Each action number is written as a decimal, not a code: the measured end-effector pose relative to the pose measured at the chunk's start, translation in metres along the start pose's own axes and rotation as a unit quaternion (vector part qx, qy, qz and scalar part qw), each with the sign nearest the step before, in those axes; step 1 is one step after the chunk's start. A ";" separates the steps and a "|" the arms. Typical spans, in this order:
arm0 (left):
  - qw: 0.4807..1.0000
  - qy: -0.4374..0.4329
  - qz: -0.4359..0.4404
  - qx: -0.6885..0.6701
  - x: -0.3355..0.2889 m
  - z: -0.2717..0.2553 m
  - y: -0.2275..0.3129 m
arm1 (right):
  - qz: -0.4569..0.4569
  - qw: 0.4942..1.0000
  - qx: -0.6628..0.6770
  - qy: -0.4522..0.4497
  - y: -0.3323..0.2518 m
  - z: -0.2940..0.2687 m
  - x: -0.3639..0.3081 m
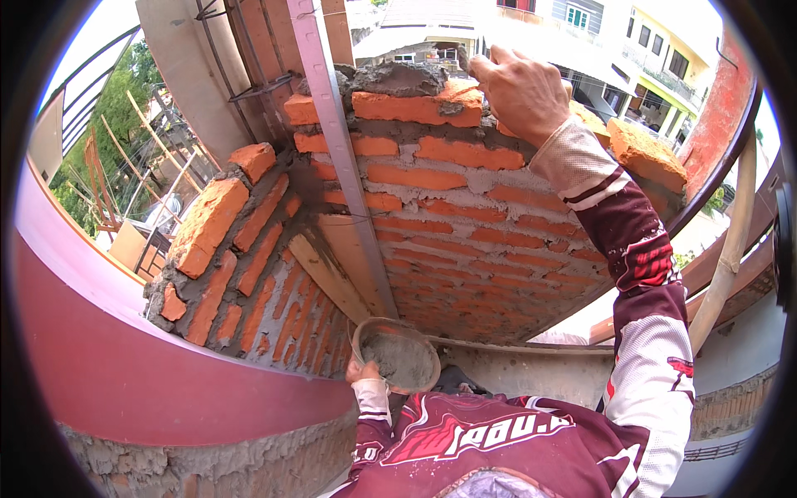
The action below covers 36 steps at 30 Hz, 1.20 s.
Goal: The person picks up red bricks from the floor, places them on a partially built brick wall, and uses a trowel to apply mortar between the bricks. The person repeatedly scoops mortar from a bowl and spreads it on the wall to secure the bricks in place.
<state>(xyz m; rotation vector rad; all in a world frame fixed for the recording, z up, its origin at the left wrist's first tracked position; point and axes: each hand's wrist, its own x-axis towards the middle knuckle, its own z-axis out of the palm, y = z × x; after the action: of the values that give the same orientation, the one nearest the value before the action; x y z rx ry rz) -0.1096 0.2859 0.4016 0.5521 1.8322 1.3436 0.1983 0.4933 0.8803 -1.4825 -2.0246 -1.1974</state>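
My left hand (365,371) is closed on the rim of a round tan bowl (428,383), low by the foot of the brick wall. Grey wet mortar (397,355) lies inside the bowl. At the top of the brick wall (448,178), my right hand (521,93) is raised with its fingers curled. What it grips is hidden behind the hand; a thin grey edge shows just left of it. Beside that, a lump of mortar (398,80) sits on the top orange brick (415,109).
An upright metal channel (344,158) stands in the wall corner, with a wooden board (328,270) behind it. Steel rebar (261,87) rises at the back left. A lower brick wall (241,257) borders a curved pink ledge (166,357). A bamboo pole (730,257) leans at right.
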 end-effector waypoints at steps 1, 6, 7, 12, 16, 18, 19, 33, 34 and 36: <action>1.000 -0.003 -0.001 -0.002 0.001 -0.002 -0.001 | 0.027 0.999 0.008 -0.028 0.003 -0.001 -0.003; 0.996 -0.017 0.045 -0.070 0.006 -0.003 -0.004 | -0.080 0.990 -0.114 0.001 0.023 -0.009 -0.020; 0.997 -0.002 0.057 -0.050 0.007 -0.003 -0.004 | -0.085 0.988 -0.129 0.005 0.029 -0.013 -0.028; 0.991 -0.011 0.084 -0.106 0.011 0.007 0.005 | 0.018 0.999 0.024 0.024 0.050 -0.047 -0.076; 0.997 -0.025 0.030 -0.068 0.012 0.016 0.022 | -0.018 0.943 0.298 -0.146 -0.002 -0.054 -0.160; 0.995 -0.047 0.047 -0.072 0.010 0.022 0.033 | -0.055 0.882 0.339 -0.323 -0.047 -0.016 -0.212; 0.995 -0.058 0.049 -0.069 0.009 0.024 0.039 | -0.061 0.841 0.359 -0.400 -0.073 0.010 -0.237; 0.986 -0.155 0.035 -0.048 0.014 0.062 0.080 | -0.142 0.810 0.365 -0.435 -0.140 0.082 -0.336; 0.986 -0.159 0.036 -0.039 0.011 0.066 0.079 | -0.077 0.817 0.360 -0.444 -0.136 0.085 -0.337; 0.986 -0.159 0.046 -0.031 0.002 0.072 0.077 | -0.053 0.763 0.355 -0.537 -0.142 0.091 -0.339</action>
<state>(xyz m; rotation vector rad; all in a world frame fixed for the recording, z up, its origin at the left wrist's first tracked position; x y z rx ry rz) -0.0619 0.3566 0.4627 0.7790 1.5164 1.2852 0.2179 0.3492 0.5308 -1.7471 -2.7297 0.6753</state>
